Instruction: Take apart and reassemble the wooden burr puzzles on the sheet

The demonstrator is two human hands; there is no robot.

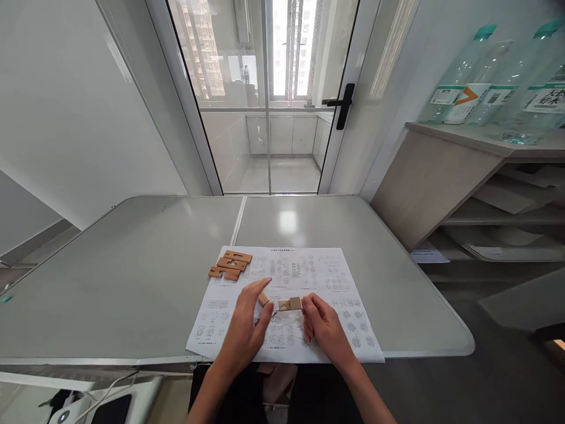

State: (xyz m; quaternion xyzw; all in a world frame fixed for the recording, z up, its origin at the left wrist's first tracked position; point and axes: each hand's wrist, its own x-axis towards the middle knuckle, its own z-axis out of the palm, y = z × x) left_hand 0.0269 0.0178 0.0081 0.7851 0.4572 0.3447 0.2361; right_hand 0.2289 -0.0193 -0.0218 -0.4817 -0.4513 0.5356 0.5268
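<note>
Here we are over the printed sheet (324,272), and the right hand (325,330) has the action: its grip is clamped on the right end of a wooden piece (289,304), thumb against fingers, right over the middle of the sheet. There's a dark mark near the piece's left end, with a greyer section alongside. Across to the left hand (242,327), over the sheet's left half: thumb and forefinger stand apart, curved around a small wooden block (263,299); whether they touch it, I can't tell. Up at the sheet's top left corner, three notched wooden plates (232,264) lie in a slanting row, partly past the sheet's edge. The sheet itself, covered in small printed figures, lies on the grey counter (132,282), reaching its near edge. Beyond the sheet stands a glass door (291,135) with a black handle (343,105); far to the sheet's right, clear bottles (468,79) crowd a cabinet top (454,132).
</note>
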